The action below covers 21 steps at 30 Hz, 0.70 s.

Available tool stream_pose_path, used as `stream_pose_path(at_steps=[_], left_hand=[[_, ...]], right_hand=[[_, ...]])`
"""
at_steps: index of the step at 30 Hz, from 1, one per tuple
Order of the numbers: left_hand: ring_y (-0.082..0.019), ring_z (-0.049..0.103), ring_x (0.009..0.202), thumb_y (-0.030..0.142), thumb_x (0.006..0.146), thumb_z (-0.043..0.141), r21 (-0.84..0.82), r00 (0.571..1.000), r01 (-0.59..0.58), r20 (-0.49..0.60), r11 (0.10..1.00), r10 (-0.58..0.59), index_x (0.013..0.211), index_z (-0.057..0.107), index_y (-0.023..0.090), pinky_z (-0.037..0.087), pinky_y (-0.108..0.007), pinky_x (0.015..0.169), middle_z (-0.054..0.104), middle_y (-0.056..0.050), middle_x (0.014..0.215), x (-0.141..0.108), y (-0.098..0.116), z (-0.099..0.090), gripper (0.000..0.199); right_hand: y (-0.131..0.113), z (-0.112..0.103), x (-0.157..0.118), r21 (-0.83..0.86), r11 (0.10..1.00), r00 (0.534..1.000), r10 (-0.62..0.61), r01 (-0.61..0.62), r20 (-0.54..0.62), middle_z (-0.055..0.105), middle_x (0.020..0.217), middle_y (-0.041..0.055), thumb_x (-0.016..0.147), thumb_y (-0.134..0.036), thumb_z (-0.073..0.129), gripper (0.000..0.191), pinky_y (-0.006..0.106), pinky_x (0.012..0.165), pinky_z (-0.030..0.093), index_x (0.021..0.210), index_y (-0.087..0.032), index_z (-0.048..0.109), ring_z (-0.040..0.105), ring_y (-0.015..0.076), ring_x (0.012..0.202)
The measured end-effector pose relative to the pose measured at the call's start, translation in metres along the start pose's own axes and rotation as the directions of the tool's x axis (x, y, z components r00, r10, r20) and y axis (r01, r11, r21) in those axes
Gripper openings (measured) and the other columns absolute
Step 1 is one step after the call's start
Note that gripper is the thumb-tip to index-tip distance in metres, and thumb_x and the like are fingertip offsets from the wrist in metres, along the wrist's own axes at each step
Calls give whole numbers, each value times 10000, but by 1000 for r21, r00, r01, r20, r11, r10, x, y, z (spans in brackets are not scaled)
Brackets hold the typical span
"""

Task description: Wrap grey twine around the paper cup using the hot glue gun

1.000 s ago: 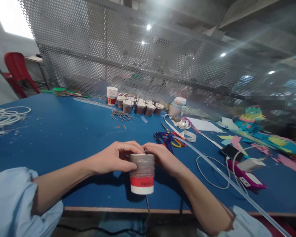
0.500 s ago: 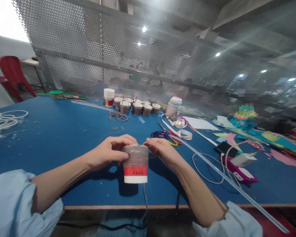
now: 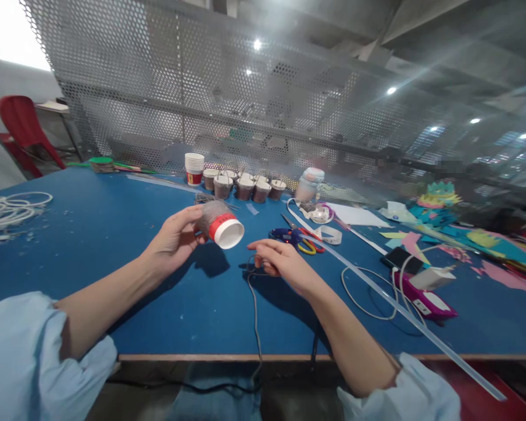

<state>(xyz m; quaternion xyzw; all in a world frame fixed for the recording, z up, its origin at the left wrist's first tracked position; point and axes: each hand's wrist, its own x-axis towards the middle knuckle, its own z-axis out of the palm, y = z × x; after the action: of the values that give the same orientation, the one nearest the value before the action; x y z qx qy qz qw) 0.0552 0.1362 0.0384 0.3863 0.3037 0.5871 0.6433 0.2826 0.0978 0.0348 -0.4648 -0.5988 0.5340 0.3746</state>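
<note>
Left hand [image 3: 177,237] had its fingers closed on the cup [image 3: 211,215], gripping the grey-wrapped part. Cup was tipped over, raised above the middle of the counter [image 3: 127,280], white base turned toward the front edge and a bit right, red band showing. Right hand [image 3: 284,266] was just beside it, apart from the cup, index finger out, the others curled; cord [image 3: 256,316] ran up over the front edge to these fingers, can't tell if pinched. Glue gun [image 3: 284,235] and scissors [image 3: 307,248] lay just past the right hand. Near the back edge: cup stack [image 3: 194,169], wrapped cups [image 3: 244,190], jar [image 3: 310,184]. White coil [image 3: 13,209] lay at the left edge. Clear strip [image 3: 403,313] slanted across the right part, its end out past the front edge.
</note>
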Motion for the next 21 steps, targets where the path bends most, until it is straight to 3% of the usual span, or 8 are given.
stream_pose_path(at_steps=[3,7,9,11,13,16,19,21], left_hand=[[-118,532,679,244,659,707,2,998,-45,-47,999,45,851,682,175,425,-201,498,635,-40,870,4,2,-2,206],[-116,516,677,255,653,715,66,993,-79,-83,995,84,809,670,169,381,-206,470,620,-34,844,4,3,-1,185],[-123,521,697,250,642,725,104,991,-91,-91,990,101,781,664,171,377,-214,470,624,-37,867,3,2,0,171],[-124,519,699,234,633,733,136,988,-94,-105,986,109,763,663,173,376,-221,469,619,-34,871,2,1,1,160],[-122,514,690,222,635,733,168,987,-88,-115,982,108,756,665,170,373,-224,464,612,-32,861,1,0,2,148],[-119,511,680,210,641,731,201,989,-67,-113,977,91,756,667,166,376,-227,466,611,-30,854,0,-2,2,139],[-116,507,659,203,635,731,214,991,-61,-105,975,85,756,668,163,384,-231,474,608,-25,821,-1,-4,2,142],[-114,505,645,202,634,724,222,992,-64,-93,973,87,756,669,159,383,-228,472,599,-22,791,-1,-5,2,141]], right_hand=[[-2,1,-5,-173,981,996,-83,88,36,599,669,-14,775,-295,640,194,233,539,360,911,-161,672,470,81,556],[-3,-1,-9,-159,967,968,-171,200,183,657,739,9,830,-317,584,197,235,553,411,934,-176,674,520,92,578],[-1,-2,-8,-262,943,973,-166,204,160,680,783,25,859,-294,541,204,248,582,438,975,-180,663,566,111,617],[3,-3,-5,-524,829,980,-179,196,84,702,846,42,872,-247,516,203,275,646,453,1002,-190,661,615,144,711],[6,-3,-3,-768,610,971,-231,194,62,714,898,50,887,-246,518,185,303,705,444,970,-203,678,631,180,804],[9,-2,-2,-905,348,936,-326,245,129,711,900,63,913,-320,533,222,334,753,421,845,-189,699,612,208,841],[11,0,-3,-929,229,868,-471,290,155,691,972,93,909,-325,555,222,360,783,403,847,-166,697,586,222,867],[11,2,-4,-917,205,820,-542,343,186,678,1030,102,909,-286,557,183,359,791,394,903,-159,690,576,223,903]])
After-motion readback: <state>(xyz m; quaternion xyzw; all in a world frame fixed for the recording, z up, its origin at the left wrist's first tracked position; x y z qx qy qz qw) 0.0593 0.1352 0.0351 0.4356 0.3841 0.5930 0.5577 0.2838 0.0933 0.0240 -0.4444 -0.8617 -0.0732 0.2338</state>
